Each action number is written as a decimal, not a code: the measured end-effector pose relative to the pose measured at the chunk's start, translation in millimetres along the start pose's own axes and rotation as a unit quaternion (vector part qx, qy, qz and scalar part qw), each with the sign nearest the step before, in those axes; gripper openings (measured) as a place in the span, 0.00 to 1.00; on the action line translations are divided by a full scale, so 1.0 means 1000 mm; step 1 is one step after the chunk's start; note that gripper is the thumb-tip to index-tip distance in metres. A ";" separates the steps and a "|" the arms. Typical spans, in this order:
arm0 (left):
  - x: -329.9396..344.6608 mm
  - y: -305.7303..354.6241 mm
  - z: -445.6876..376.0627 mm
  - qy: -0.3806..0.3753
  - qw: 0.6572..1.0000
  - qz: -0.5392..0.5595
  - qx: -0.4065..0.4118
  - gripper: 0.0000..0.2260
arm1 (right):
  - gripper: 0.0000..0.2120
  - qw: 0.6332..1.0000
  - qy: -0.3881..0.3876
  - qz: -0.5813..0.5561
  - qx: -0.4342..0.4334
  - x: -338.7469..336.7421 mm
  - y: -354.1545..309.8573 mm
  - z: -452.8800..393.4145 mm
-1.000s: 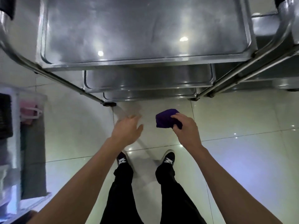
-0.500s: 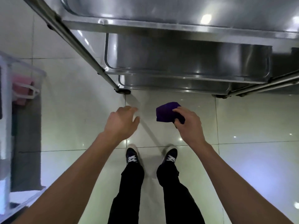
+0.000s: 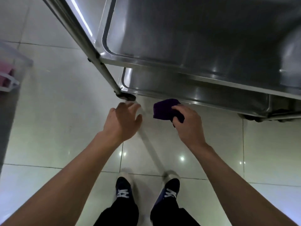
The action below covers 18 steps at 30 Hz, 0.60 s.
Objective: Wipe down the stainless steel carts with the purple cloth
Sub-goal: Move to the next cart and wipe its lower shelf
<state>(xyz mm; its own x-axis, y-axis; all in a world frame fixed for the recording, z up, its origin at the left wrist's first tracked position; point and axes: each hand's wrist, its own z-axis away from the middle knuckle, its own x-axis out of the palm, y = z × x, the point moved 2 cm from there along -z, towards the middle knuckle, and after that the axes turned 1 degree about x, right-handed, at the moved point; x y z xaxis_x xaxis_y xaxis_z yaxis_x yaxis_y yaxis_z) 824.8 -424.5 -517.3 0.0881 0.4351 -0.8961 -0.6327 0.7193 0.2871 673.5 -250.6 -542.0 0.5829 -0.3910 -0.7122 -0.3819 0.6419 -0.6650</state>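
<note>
My right hand [image 3: 189, 126] has the cloth [image 3: 164, 109] bunched in a pinching grip, held in the air just in front of the cart's [image 3: 203, 46] bottom shelf [image 3: 187, 91]. Left hand [image 3: 123, 122] loose, fingers spread, holding nothing, near the front leg [image 3: 104, 69] and its caster [image 3: 126, 96]. Risks as I judge them: a wadded cloth wipes a narrow streak and misses shelf corners; reaching low, knuckles may catch the middle shelf's rim; leaning on the leg could roll the cart away on this glossy floor [image 3: 48, 119].
</note>
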 end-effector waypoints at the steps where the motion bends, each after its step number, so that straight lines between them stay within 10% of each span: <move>1: 0.008 -0.004 -0.010 0.007 1.000 -0.006 0.003 0.19 | 0.19 1.000 0.007 -0.010 -0.005 0.008 0.005 -0.011; 18: 0.109 -0.071 -0.122 0.061 0.996 -0.037 0.052 0.14 | 0.18 0.994 0.065 0.043 -0.075 0.116 0.058 -0.146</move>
<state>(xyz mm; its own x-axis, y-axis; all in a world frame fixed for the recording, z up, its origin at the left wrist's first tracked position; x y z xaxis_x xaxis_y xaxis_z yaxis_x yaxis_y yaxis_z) 785.3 -493.8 -676.4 0.0332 0.3146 -0.9486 -0.5443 0.8017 0.2469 614.1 -355.3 -695.7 0.4507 -0.4270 -0.7839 -0.5350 0.5738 -0.6201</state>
